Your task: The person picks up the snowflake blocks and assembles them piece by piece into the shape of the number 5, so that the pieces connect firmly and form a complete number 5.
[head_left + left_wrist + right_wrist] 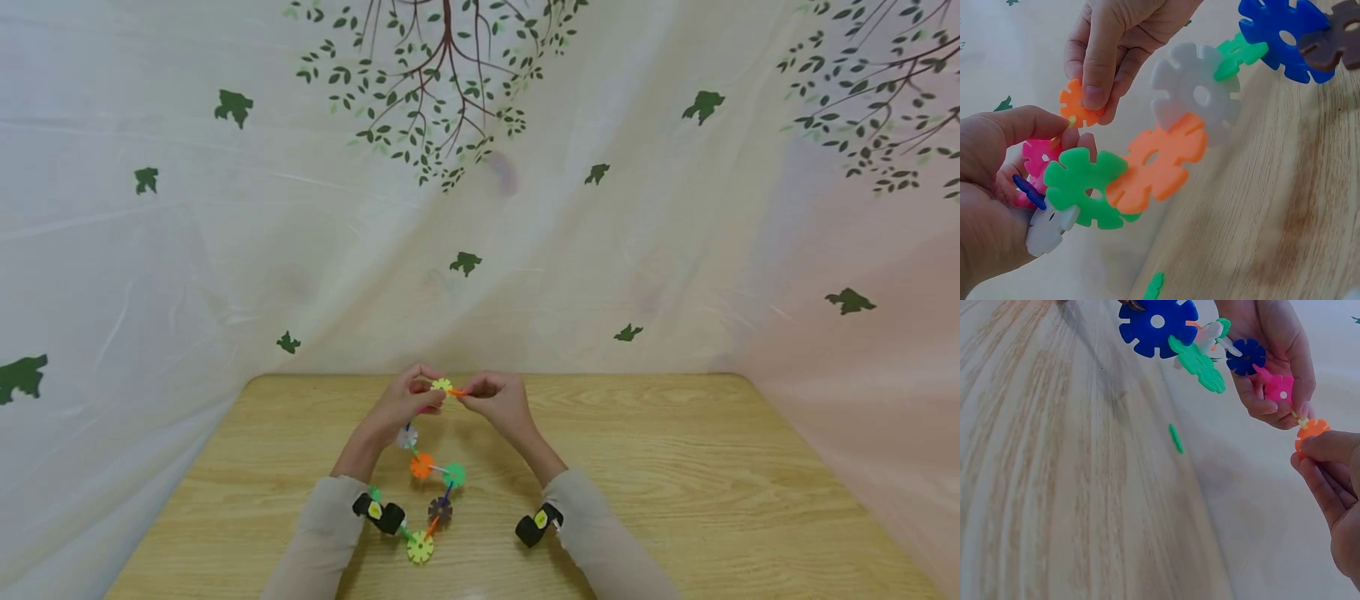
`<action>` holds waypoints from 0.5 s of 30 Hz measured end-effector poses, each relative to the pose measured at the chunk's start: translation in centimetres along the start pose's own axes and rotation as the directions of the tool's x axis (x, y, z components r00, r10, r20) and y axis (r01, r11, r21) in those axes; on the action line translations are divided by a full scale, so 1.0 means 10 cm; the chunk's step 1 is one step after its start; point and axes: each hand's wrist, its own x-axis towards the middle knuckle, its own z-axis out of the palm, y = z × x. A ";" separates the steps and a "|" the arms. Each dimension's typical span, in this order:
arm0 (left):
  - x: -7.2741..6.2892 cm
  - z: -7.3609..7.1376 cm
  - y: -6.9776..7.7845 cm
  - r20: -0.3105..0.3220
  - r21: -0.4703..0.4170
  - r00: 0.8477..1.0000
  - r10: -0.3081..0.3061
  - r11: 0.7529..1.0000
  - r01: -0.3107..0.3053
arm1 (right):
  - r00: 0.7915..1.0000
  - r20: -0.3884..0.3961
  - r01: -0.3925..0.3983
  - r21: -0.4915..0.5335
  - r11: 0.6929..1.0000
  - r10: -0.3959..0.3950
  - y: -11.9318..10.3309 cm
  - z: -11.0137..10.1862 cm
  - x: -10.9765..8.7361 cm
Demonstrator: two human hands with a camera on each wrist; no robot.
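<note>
Both hands meet above the far part of the table. My left hand (397, 406) pinches a yellow notched disc (441, 385), seen almost edge-on in the wrist views. Between thumb and fingers, my right hand (501, 404) grips an orange notched disc (1314, 428), its rim right at the yellow one. A pink disc (1280, 389) lies against the left fingers. From there a chain of interlocked discs trails down toward the near side, with a green disc (1085, 187), an orange chain disc (1159, 164), a white disc (1194, 90) and a blue disc (1285, 40) among them.
The chain's near part, with a yellow chain disc (420, 547) and a dark disc (440, 511), runs between the forearms over the wooden table (675, 483). A green piece (1175, 439) shows separately near the table edge. A pale leaf-printed cloth (525, 308) hangs behind.
</note>
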 end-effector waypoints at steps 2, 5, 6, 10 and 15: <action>0.00 0.01 0.00 -0.001 -0.001 1.000 0.001 1.000 -0.001 | 1.000 -0.002 0.007 0.001 1.000 -0.007 -0.07 0.00 -0.02; 0.01 0.02 0.00 -0.009 -0.007 1.000 -0.001 1.000 0.001 | 0.999 -0.003 0.037 0.013 0.999 -0.037 -0.17 0.00 -0.06; 0.01 0.02 0.00 -0.010 -0.008 1.000 0.002 1.000 -0.002 | 0.999 -0.003 0.045 0.019 0.999 -0.045 -0.20 0.01 -0.07; 0.00 0.02 0.01 -0.007 -0.027 1.000 0.002 1.000 -0.002 | 0.999 -0.016 0.048 0.040 0.998 -0.048 -0.17 0.02 -0.07; -0.01 0.01 0.00 0.017 -0.051 1.000 0.010 0.999 -0.010 | 1.000 -0.017 0.018 0.035 0.999 -0.018 0.02 0.02 -0.01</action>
